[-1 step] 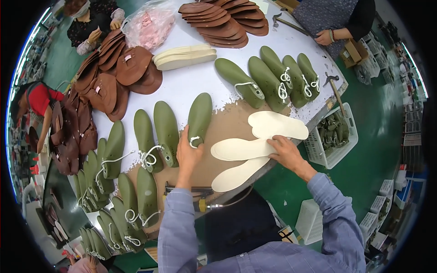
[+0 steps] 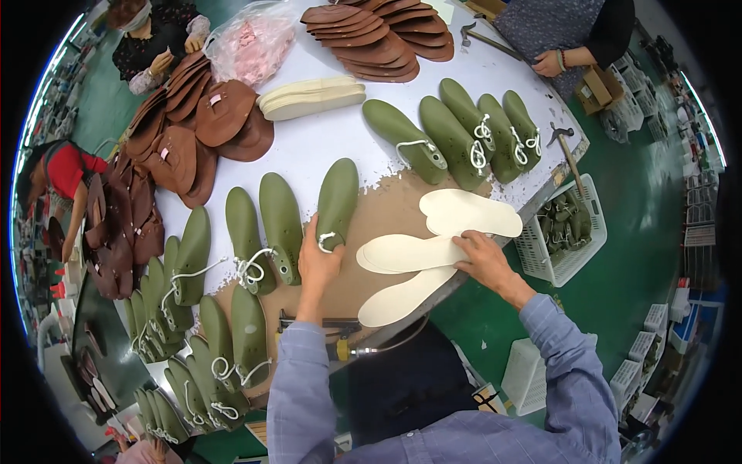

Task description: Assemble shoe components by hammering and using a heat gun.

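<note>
My left hand (image 2: 319, 259) is wrapped round the heel end of a green shoe last (image 2: 338, 193), which has a white cord loop at its heel. In my right hand (image 2: 485, 259), the fingers are closed on the heel end of a cream insole (image 2: 410, 254). Another insole shows partly beneath it. A single insole (image 2: 402, 298) lies on the near side, its end passing under my right hand. Beyond the hand is an overlapping pair of insoles (image 2: 470, 213). Two green lasts (image 2: 280, 224) stand just left of my left hand.
More corded lasts stand at the left (image 2: 193, 255) and far right (image 2: 433, 139). Brown leather uppers (image 2: 232, 116) and stacked insoles (image 2: 313, 97) lie further back. A hammer (image 2: 568, 151) rests by the right edge, above a white crate (image 2: 560, 271). Other people work around the table.
</note>
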Tool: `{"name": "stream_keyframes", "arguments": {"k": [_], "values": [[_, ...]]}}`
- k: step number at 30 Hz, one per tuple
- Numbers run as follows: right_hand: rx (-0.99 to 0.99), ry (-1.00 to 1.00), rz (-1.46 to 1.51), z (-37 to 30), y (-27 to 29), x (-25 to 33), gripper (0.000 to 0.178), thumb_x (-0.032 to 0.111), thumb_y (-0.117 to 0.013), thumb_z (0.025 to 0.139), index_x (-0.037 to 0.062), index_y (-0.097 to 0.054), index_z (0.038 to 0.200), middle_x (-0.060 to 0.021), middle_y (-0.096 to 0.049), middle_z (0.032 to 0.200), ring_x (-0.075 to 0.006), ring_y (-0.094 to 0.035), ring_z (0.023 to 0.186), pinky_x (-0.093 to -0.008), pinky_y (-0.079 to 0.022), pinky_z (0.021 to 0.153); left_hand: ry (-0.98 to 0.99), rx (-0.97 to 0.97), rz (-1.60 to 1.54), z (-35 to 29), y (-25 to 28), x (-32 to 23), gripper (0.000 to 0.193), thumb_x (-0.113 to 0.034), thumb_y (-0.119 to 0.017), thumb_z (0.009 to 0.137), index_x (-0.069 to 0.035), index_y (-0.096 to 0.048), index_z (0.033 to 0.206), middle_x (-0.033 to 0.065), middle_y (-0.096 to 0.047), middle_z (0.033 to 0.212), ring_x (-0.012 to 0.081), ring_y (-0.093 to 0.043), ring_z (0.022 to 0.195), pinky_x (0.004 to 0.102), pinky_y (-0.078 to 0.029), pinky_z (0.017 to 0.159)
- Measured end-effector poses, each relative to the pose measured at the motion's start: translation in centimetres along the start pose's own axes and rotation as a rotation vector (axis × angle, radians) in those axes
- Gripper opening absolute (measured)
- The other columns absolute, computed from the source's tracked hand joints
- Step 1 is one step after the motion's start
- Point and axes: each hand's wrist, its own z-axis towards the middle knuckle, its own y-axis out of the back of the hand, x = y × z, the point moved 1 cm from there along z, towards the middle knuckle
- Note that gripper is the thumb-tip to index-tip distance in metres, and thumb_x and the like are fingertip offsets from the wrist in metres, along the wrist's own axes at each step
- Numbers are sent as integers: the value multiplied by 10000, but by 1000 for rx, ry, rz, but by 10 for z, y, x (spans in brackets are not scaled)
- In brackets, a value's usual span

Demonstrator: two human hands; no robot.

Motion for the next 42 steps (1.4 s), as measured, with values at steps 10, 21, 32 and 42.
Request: {"name": "stream_keyframes", "arguments": {"k": [10,21,32,42], "values": [[-33,-360,279,1,-6,22,218,67,-624,857,-7,-545,1047,-158,-593,1008,-329,-594,776,-383,-520,711,426,299,-1346,-67,12,46,533,-17,-702,805,18,-505,1299,126,-627,1179,250,-633,1054,392,-529,929],[266,165,1028,-22,-39,249,942,366,-681,885,-46,-110,1511,-277,-228,1537,-384,-252,1435,-419,-259,1155,290,-140,-1447,-249,37,33,661,-237,-765,830,-4,-453,1364,77,-573,1273,222,-575,1155,352,-472,994],[502,765,795,-76,-81,390,846,206,-794,773,80,-319,1462,-249,-452,1296,-418,-502,1157,-430,-426,1009,170,-618,-1187,-409,127,112,814,-228,-822,755,24,-390,1397,112,-521,1312,225,-507,1209,359,-404,1033],[406,974,305,-80,-133,424,813,183,-836,678,77,-412,1363,-187,-517,1288,-376,-512,1175,-437,-433,1004,-255,-729,-1429,-451,196,182,1010,-583,-682,820,-188,-116,1558,161,-389,1489,315,-436,1343,460,-400,1099]]}}
